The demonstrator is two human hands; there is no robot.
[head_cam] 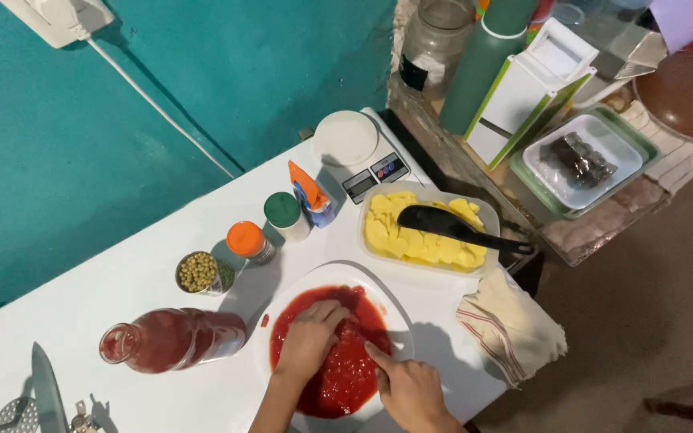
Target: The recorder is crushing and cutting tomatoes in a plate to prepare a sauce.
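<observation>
At a white table point(122, 289) set against a teal wall point(202, 72), a person works red tomato sauce point(346, 369) across a white plate point(399, 337) with bare hands. The left hand point(308, 341) lies on the sauce with its fingers curled loosely into it, closed on nothing solid; the right hand point(409, 389) rests at the plate's near side, index finger stretched onto the sauce, gripping nothing. The plate sits close to the table's near edge, so a hard push risks sliding it off or slopping sauce over the rim, where a red drop point(265, 321) already marks the table. The striped cloth point(511, 325) just beside the plate could catch a smear from wet fingers. A glass bottle of sauce point(172, 338) lies on its side, neck open, just left of the plate; a nudge from the left forearm could roll it or spill it. Behind stand a tub of yellow slices point(423, 236) with a black spatula point(455, 226), an open can of peas point(200, 273) and two shakers point(266, 228).
</observation>
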